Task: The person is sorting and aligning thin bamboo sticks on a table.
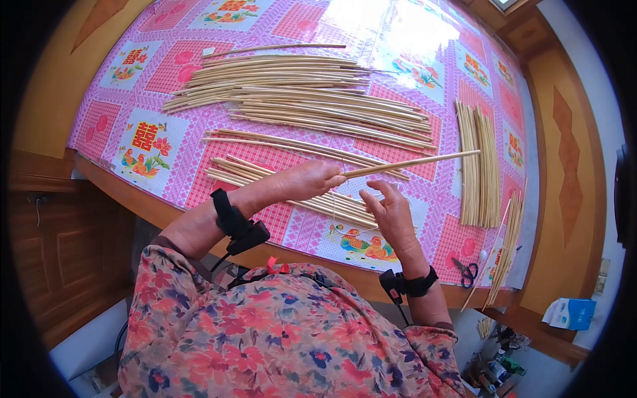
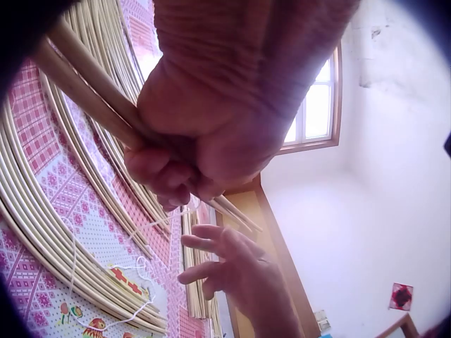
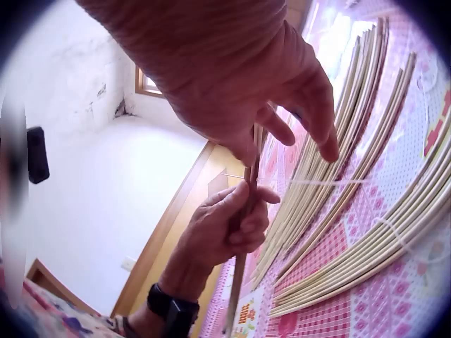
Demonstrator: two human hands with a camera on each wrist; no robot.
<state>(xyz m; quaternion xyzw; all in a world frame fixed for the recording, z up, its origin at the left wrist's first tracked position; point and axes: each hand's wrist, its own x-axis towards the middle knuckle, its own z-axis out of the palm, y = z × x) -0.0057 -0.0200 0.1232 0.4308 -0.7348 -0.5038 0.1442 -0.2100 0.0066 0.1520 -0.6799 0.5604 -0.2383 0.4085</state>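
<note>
My left hand [image 1: 312,180] grips a couple of thin pale sticks [image 1: 424,160] that point to the right above the table; in the left wrist view its fingers [image 2: 162,172] are curled round them. My right hand [image 1: 393,215] is just right of it and lower, fingers spread and slightly bent, holding no stick. A white string [image 3: 331,182] runs by the left hand's grip in the right wrist view; whether the right hand touches it I cannot tell. Beneath the hands lies a row of sticks [image 1: 352,211] with white string [image 2: 74,267] around it.
Large piles of sticks [image 1: 332,113] lie across the patterned tablecloth [image 1: 176,189]. Two upright bundles [image 1: 479,166] are on the right, with another bundle [image 1: 507,249] at the right corner. Dark-handled scissors [image 1: 468,270] lie near the front edge. A blue and white packet [image 1: 572,314] is off to the right.
</note>
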